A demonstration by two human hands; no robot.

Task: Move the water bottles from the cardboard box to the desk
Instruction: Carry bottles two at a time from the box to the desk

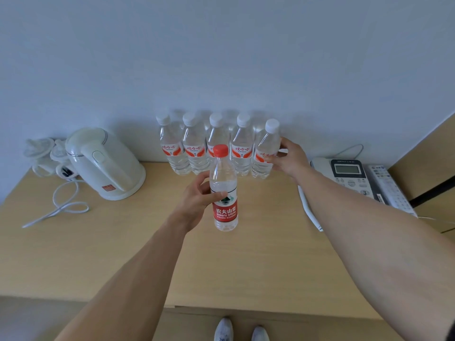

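1. The light wooden desk (246,267) stands against a pale wall, with a white kettle (103,163) on its left part.
2. My left hand (199,195) is wrapped around the red-capped bottle (225,193), apparently just above the desk.
3. My right hand (288,158) grips the tilted white-capped bottle (264,151) at the row's end.
4. I should set both upright before I release them.
5. The cardboard box is not visible.

Five white-capped bottles (216,146) stand in a row on the desk (98,242); a red-capped bottle (224,190) is upright before them.
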